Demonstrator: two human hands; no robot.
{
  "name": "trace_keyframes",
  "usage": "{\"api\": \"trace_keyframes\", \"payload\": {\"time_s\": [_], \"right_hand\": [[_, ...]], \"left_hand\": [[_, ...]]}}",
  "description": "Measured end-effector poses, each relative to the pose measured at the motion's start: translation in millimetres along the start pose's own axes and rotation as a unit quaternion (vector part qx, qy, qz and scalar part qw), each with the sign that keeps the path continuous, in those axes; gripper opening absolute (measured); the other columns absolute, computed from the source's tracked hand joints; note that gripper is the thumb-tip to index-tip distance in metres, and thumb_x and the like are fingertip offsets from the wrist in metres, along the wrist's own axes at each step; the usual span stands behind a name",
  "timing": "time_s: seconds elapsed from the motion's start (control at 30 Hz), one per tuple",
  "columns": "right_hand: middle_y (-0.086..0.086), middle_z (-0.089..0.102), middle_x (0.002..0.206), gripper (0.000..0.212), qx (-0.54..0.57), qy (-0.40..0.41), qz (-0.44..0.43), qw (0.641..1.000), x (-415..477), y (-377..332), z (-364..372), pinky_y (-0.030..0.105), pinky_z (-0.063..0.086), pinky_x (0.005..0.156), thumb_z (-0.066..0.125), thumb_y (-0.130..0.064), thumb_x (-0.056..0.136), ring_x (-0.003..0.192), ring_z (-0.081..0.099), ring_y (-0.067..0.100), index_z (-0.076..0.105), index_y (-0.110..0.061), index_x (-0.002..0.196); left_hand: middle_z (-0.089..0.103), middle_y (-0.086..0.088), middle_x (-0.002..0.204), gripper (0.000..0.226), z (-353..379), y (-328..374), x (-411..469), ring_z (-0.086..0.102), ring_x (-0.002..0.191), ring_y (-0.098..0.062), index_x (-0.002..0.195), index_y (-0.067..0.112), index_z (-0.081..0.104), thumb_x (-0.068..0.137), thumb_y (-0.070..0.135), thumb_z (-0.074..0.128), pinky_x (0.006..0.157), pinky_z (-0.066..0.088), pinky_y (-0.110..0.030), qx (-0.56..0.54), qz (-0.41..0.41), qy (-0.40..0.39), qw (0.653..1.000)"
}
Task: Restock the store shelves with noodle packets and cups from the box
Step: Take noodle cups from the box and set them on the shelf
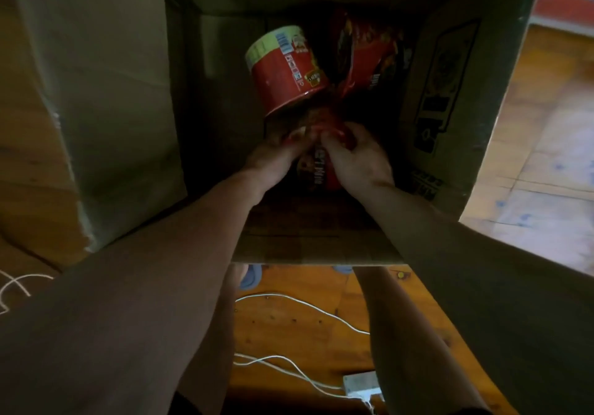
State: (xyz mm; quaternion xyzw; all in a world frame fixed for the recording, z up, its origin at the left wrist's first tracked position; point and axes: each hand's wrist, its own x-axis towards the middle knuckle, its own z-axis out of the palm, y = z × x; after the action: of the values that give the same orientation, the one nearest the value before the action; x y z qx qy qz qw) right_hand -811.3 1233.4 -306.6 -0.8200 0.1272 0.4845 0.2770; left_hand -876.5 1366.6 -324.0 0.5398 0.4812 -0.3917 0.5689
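Both my arms reach down into an open cardboard box [315, 241]. My left hand [273, 157] and my right hand [356, 160] grip the same red noodle packet [316, 170] near the box's near wall, fingers curled on its top edge. A red noodle cup [286, 70] with a pale lid lies tilted on its side just beyond the hands. Another red and dark noodle packet [369, 54] leans against the far right of the box.
Tall box flaps rise on the left [106, 109] and right [450, 93]. Below the box is a wooden floor [289, 328] with white cables [305, 308] and a small white adapter [361, 384]. My feet in blue slippers [252, 278] stand by the box's near wall.
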Motion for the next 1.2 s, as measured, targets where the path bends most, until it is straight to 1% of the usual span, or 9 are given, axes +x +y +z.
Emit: {"api": "trace_keyframes", "payload": {"time_s": [0.07, 0.2, 0.37, 0.5, 0.73, 0.83, 0.97, 1.1, 1.2], "right_hand": [[0.004, 0.046, 0.144, 0.063, 0.051, -0.012, 0.021, 0.998, -6.8, -4.7, 0.4, 0.046, 0.042, 0.107, 0.056, -0.059, 0.089, 0.129, 0.047, 0.028, 0.040, -0.034, 0.145], [0.002, 0.052, 0.138, 0.060, 0.111, -0.010, 0.045, 0.993, -23.1, -17.1, -1.2, 0.044, 0.046, 0.103, 0.065, -0.045, 0.086, 0.122, 0.052, 0.026, 0.043, -0.037, 0.141], [-0.003, 0.062, 0.125, 0.056, 0.184, 0.009, 0.054, 0.982, -58.4, -43.4, -21.5, 0.044, 0.053, 0.094, 0.068, -0.039, 0.084, 0.112, 0.060, 0.022, 0.049, -0.034, 0.137], [-0.005, 0.063, 0.120, 0.054, 0.213, 0.009, 0.038, 0.976, -93.7, -67.2, -50.1, 0.045, 0.055, 0.093, 0.069, -0.039, 0.085, 0.109, 0.062, 0.020, 0.050, -0.034, 0.135], [-0.009, 0.060, 0.108, 0.052, 0.280, 0.043, 0.013, 0.959, -179.7, -101.0, -100.0, 0.034, 0.058, 0.081, 0.068, -0.035, 0.090, 0.095, 0.061, 0.012, 0.049, -0.026, 0.137], [-0.001, 0.065, 0.120, 0.055, 0.300, 0.060, -0.007, 0.952, -221.3, -117.4, -127.3, 0.039, 0.059, 0.082, 0.071, -0.036, 0.086, 0.101, 0.065, 0.019, 0.052, -0.024, 0.136], [-0.001, 0.069, 0.113, 0.060, 0.282, 0.109, -0.041, 0.952, -285.1, -145.4, -167.1, 0.047, 0.058, 0.086, 0.074, -0.048, 0.067, 0.100, 0.068, 0.025, 0.063, -0.025, 0.122], [-0.001, 0.070, 0.108, 0.042, 0.294, 0.142, -0.085, 0.941, -355.0, -167.8, -207.9, 0.049, 0.057, 0.088, 0.076, -0.036, 0.075, 0.098, 0.068, 0.024, 0.065, -0.028, 0.114], [0.001, 0.068, 0.111, 0.044, 0.301, 0.170, -0.114, 0.931, -405.9, -175.5, -234.1, 0.049, 0.057, 0.088, 0.073, -0.028, 0.083, 0.097, 0.067, 0.024, 0.061, -0.022, 0.125]], "left_hand": [[0.050, 0.000, 0.142, 0.079, -13.5, 6.5, -6.2, 0.047, 0.127, -0.021, 0.144, 0.028, 0.043, 0.080, 0.070, 0.060, 0.107, 0.038, -0.042, -0.075, -0.031, 0.046, 0.996], [0.062, 0.004, 0.125, 0.056, -31.3, 20.2, -27.9, 0.057, 0.117, -0.016, 0.127, 0.031, 0.056, 0.084, 0.066, 0.059, 0.103, 0.042, -0.042, -0.098, -0.004, 0.036, 0.995], [0.068, 0.009, 0.112, 0.044, -42.0, 38.7, -78.3, 0.065, 0.097, -0.003, 0.129, 0.025, 0.058, 0.089, 0.038, 0.069, 0.078, 0.049, -0.024, -0.099, 0.074, 0.055, 0.991], [0.066, 0.005, 0.116, 0.047, -51.3, 56.8, -127.6, 0.064, 0.106, -0.010, 0.132, 0.022, 0.054, 0.088, 0.020, 0.070, 0.095, 0.053, -0.036, -0.111, 0.108, 0.068, 0.986], [0.067, 0.005, 0.117, 0.045, -52.8, 104.0, -223.5, 0.066, 0.104, -0.010, 0.132, 0.025, 0.057, 0.089, 0.021, 0.071, 0.094, 0.055, -0.037, -0.105, 0.173, 0.064, 0.977], [0.068, 0.008, 0.110, 0.045, -50.9, 126.8, -272.2, 0.068, 0.098, -0.009, 0.131, 0.024, 0.056, 0.088, 0.023, 0.072, 0.090, 0.057, -0.036, -0.096, 0.206, 0.047, 0.973], [0.067, 0.005, 0.112, 0.052, -47.5, 147.7, -338.8, 0.069, 0.097, -0.011, 0.133, 0.019, 0.052, 0.087, 0.027, 0.074, 0.084, 0.058, -0.034, -0.107, 0.243, 0.047, 0.963], [0.067, 0.000, 0.118, 0.046, -41.6, 165.8, -404.2, 0.069, 0.099, -0.015, 0.130, 0.021, 0.052, 0.089, 0.022, 0.071, 0.087, 0.058, -0.039, -0.125, 0.272, 0.030, 0.954], [0.068, 0.000, 0.116, 0.039, -34.4, 182.9, -451.9, 0.068, 0.102, -0.018, 0.125, 0.023, 0.053, 0.090, 0.020, 0.070, 0.091, 0.056, -0.044, -0.119, 0.307, 0.011, 0.944]]}}
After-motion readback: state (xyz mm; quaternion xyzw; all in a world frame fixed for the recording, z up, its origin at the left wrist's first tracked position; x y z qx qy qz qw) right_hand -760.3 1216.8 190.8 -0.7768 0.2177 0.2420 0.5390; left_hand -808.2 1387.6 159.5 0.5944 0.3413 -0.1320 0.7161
